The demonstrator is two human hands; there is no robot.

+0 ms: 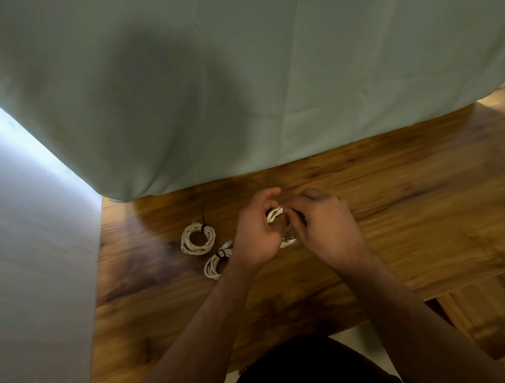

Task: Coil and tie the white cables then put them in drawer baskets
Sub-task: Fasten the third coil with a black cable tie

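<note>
Head view: gripping a small coiled white cable (275, 214) in left hand (257, 231) and right hand (323, 227), close together, fingers curled round it, above brown wooden table (402, 206). Left of them, lying on the table: farther black-tied white coil (198, 238), nearer black-tied white coil (216, 262).

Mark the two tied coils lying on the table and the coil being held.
far tied coil (185, 240): head view, left side of its loop.
near tied coil (210, 268): head view, lower left strands.
held coil (274, 212): head view, the top strands that show.
</note>
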